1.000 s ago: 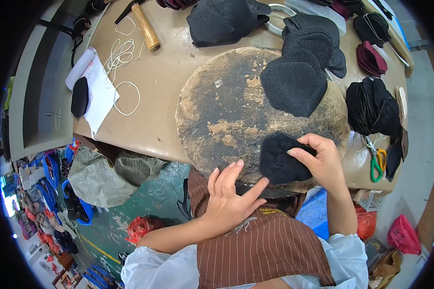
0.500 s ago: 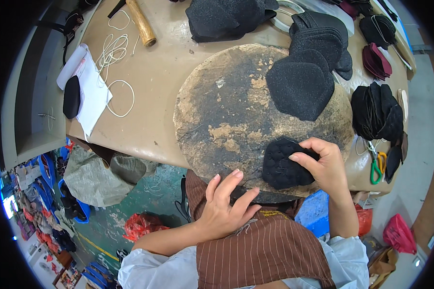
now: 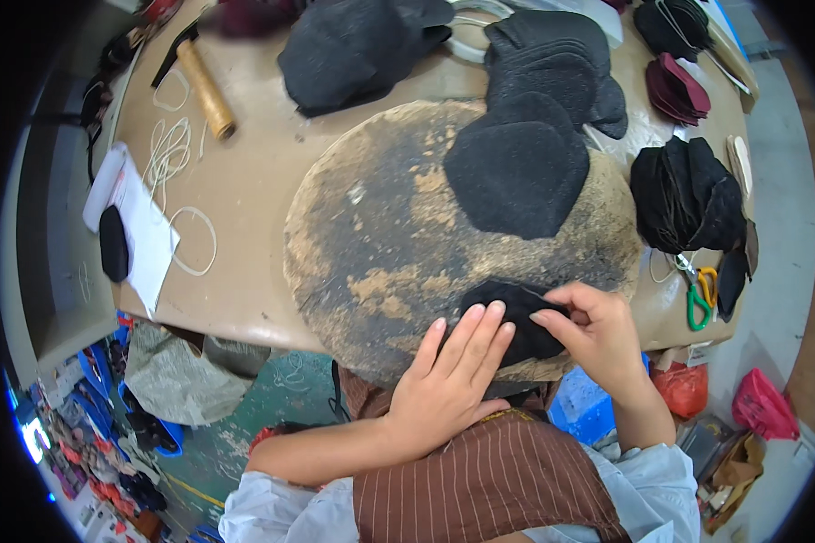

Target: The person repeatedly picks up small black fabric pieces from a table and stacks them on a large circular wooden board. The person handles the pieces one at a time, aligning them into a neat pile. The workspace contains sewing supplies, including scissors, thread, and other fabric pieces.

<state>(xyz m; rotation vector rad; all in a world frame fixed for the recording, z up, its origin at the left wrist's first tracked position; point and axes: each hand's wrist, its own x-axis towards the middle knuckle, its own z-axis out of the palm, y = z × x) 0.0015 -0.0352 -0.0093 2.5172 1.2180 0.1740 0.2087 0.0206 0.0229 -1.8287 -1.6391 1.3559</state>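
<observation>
A black fabric piece (image 3: 527, 342) lies near the front edge of a round, worn board (image 3: 353, 235). With thumb and fingers, my right hand (image 3: 599, 339) pinches its upper right side. My left hand (image 3: 448, 389) rests flat on its left part, fingers stretched out and partly covering it. Farther back, a fanned stack of black fabric pieces (image 3: 516, 176) reaches onto the board from behind.
A wooden-handled tool (image 3: 206, 90), white cord (image 3: 167, 149) and paper (image 3: 149, 253) lie at the left. Scissors (image 3: 699, 294) sit at the right, below a black bundle (image 3: 684, 195); maroon pieces (image 3: 677, 88) lie beyond. A large black heap (image 3: 353, 50) stands behind the board.
My left hand has moved right from the board's edge onto the black piece. The quilted-looking side of the piece no longer shows; a smoother surface does. The view has shifted slightly.
</observation>
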